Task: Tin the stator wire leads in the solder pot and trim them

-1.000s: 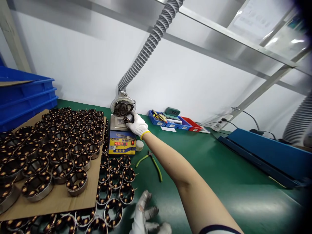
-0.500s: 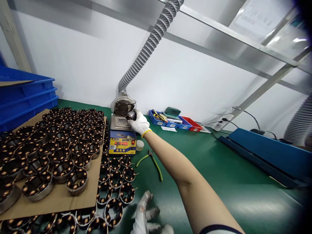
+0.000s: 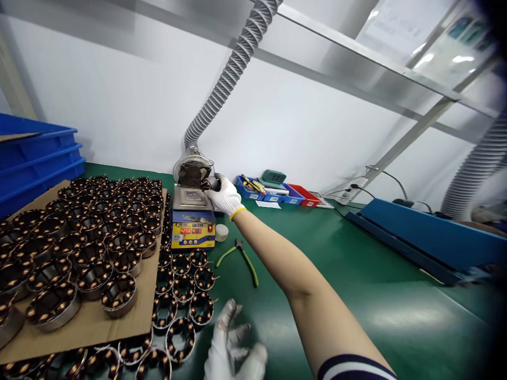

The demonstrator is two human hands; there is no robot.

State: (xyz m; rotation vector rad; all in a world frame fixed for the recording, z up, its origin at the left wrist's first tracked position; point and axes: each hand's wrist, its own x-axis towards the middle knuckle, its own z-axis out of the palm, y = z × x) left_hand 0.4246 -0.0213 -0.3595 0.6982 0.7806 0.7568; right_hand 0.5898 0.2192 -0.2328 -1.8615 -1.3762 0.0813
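My right hand, in a white knit glove, reaches forward and grips a motor stator. The stator is tilted on its side above the metal top of a blue and yellow bench unit with red digits. Part of the stator is hidden by my fingers. Just behind it is the round mouth of an extraction hood. My left hand, also gloved, hovers low over the bench with its fingers apart and nothing in them. Many copper-wound stators stand to the left, with others beside my left hand.
Under the upper stators lies a cardboard sheet. Green-handled cutters and a small white round container lie right of the unit. Farther back are blue bins, a red bin and a clock. Blue crates stand at left.
The whole view has shifted slightly. My right hand keeps its hold on the stator above the unit. The red digits on the unit read differently. My left hand's fingers have shifted a little.
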